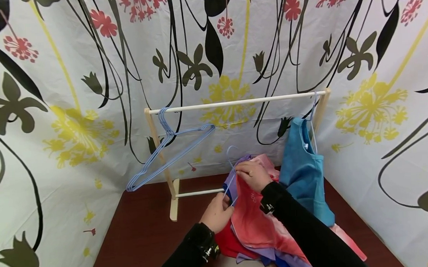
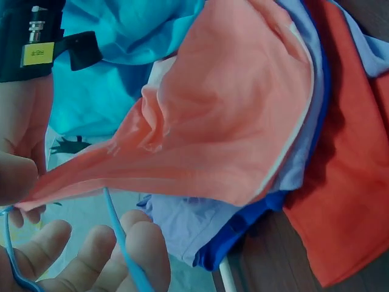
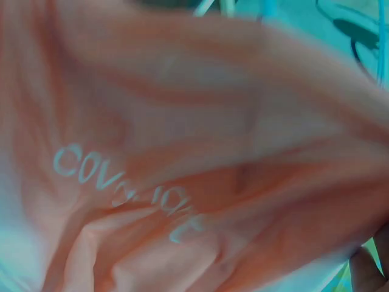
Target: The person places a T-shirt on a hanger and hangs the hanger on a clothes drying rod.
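Dark table (image 1: 139,232), hands half-buried in shirt (image 1: 255,219)

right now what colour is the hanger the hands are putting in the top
Light blue wire hanger, clearest in the head view, held against the salmon-pink top.

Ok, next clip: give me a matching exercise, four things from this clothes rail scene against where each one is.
Things:
1. empty hangers
2. blue top
3. pink garment
4. loose hanger

Places:
A. hung at the right end of the rail
B. held in the left hand
C. hung at the left end of the rail
D. on the clothes pile, with the right hand gripping its top edge

Pairs: 1-C, 2-A, 3-D, 4-B
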Motion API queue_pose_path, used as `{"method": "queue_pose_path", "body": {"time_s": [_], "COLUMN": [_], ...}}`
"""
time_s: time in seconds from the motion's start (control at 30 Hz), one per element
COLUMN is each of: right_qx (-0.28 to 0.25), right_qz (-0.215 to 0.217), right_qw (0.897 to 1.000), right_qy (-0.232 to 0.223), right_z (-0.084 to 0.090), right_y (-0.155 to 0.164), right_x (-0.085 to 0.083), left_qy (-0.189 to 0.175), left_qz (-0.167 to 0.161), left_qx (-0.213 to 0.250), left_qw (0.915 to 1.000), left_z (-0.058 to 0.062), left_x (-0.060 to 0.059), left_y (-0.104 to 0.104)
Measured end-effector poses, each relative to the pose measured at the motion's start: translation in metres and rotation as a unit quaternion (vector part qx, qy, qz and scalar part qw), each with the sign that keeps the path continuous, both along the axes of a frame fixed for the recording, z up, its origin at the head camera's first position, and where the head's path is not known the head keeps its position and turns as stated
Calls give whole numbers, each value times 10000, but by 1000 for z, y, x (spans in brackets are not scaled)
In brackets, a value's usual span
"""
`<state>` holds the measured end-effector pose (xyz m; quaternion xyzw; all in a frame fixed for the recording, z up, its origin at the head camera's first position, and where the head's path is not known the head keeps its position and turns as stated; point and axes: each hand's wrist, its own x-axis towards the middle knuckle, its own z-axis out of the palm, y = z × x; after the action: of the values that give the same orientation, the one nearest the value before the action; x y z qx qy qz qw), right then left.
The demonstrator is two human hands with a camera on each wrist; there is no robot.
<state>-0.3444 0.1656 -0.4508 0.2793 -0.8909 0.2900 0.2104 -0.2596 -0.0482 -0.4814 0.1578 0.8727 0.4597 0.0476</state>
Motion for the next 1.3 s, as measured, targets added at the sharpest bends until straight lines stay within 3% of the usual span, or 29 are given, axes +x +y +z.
{"method": "queue_pose_path", "body": {"time_s": [0.4,0.63,0.73,0.83,0.97,1.07,1.17,1.2,1.3], "right_qx": [-235,-26,-54,-152,-316,-437,-587,-635,-770], "right_qz": [183,251,173,74,-21,-48,-66,-78,-121], "right_qw": [9989,9994,9992,9996,9995,9990,9981,9977,9964], "right_qy": [-358,234,344,226,-2,-100,-197,-239,-341], "right_z": [3,8,11,16,21,23,23,23,23], "right_y": [-8,-10,-8,-5,-1,2,4,4,6], "right_x": [6,4,2,2,3,5,7,7,9], "left_qy": [-3,-260,-423,-729,-1111,-816,-168,235,947], "left_qz": [-157,-607,-982,-1250,-1272,-1180,-1228,-1330,-1638], "left_qx": [296,319,449,889,1687,1413,554,164,-251], "left_qw": [9994,9973,9933,9855,9711,9795,9907,9907,9816], "left_z": [3,6,7,4,-12,-27,-40,-43,-50], "left_x": [-3,-6,-8,-12,-23,-30,-31,-29,-23], "left_y": [13,14,9,2,-7,-9,-5,-3,2]}}
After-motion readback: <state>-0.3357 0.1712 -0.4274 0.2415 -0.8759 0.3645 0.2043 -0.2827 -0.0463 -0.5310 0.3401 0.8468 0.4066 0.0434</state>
